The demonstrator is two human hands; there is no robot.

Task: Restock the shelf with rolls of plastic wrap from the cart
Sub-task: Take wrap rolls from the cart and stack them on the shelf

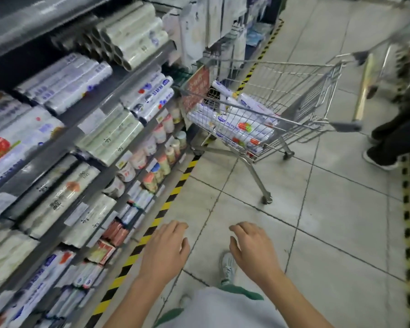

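A wire shopping cart stands on the tiled floor ahead, right of the shelving. Several white rolls of plastic wrap with red and blue print lie in its front end. The shelf on the left holds stacked rolls of plastic wrap on several levels. My left hand and my right hand hang low in front of me, both empty with fingers relaxed, well short of the cart.
Yellow-black tape runs along the shelf's foot. Another person in dark trousers stands at the right beside a second cart. Small bottles fill lower shelves near the cart. My shoe is on the tiles.
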